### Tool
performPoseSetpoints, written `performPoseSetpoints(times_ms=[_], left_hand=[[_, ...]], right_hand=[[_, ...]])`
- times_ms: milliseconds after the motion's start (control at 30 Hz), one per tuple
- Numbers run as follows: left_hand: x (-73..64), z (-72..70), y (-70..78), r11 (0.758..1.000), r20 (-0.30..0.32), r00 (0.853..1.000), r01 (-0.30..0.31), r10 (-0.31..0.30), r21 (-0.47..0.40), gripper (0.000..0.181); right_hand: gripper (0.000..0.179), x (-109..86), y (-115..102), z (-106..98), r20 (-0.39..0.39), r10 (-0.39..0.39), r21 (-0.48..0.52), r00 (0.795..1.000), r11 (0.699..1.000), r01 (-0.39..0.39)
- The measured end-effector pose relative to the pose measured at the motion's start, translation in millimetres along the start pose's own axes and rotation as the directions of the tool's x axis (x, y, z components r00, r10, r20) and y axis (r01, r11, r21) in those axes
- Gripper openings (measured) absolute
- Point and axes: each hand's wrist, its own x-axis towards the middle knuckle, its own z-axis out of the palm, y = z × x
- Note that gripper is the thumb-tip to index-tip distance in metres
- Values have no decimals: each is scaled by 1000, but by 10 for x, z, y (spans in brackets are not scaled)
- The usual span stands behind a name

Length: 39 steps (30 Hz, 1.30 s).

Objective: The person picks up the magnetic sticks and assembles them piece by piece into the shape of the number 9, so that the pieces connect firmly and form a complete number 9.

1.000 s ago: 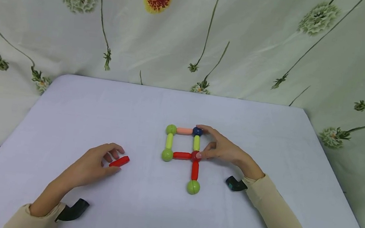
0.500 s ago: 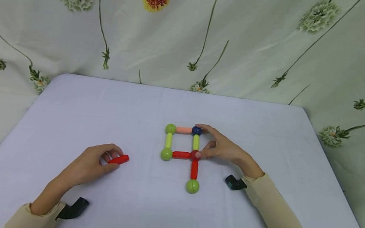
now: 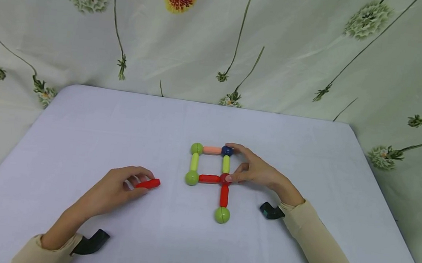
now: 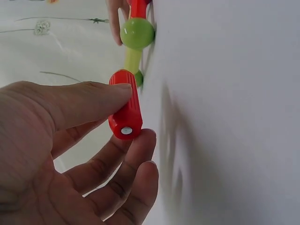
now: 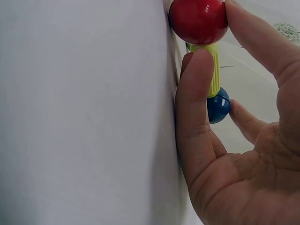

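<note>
My left hand (image 3: 114, 190) pinches a red magnetic stick (image 3: 150, 183) by its sides; the left wrist view shows a silver dot on the end of the stick (image 4: 126, 131). Flat on the table lies a magnetic ball-and-stick frame: a square with one red stick (image 3: 224, 196) and a green ball (image 3: 222, 215) running down from its lower right corner. My right hand (image 3: 258, 171) holds the square's right side, index finger at the blue ball (image 3: 227, 150) and thumb on the red ball (image 5: 199, 21). A yellow-green stick (image 5: 214, 70) joins those two balls.
The table (image 3: 168, 247) has a white cover. Behind it hangs a flower-print cloth (image 3: 205, 41). Black wrist cameras stick out by the left sleeve (image 3: 92, 243) and the right sleeve (image 3: 272, 211).
My left hand first closes its fingers on the red stick, then shifts a little to the right with it. The right hand and the frame stay in place.
</note>
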Motion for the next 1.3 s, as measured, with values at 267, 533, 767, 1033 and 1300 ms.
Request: performPoseSetpoints(times_ms=[267,533,767,1033,1300], left_hand=[[45,28,145,998,62,997,-32,36,-63,29],[104,110,235,992,106,989,-99,107,-80,31],[153,215,291,982,170,971,-148,166,-114,31],[241,385,375,969,223,955,-153,196,-194,31],[293,576,503,956,250,954,-94,167,-279,27]], right_hand=[[93,-6,-11,-6,-10,9,0,1000,1000,-9],[91,3,25,-4,2,-8,15,1000,1000,8],[90,16,39,-4,0,-8,4,1000,1000,8],[90,2,28,-2,2,7,7,1000,1000,-7],[91,13,37,-2,-3,1,14,1000,1000,-1]])
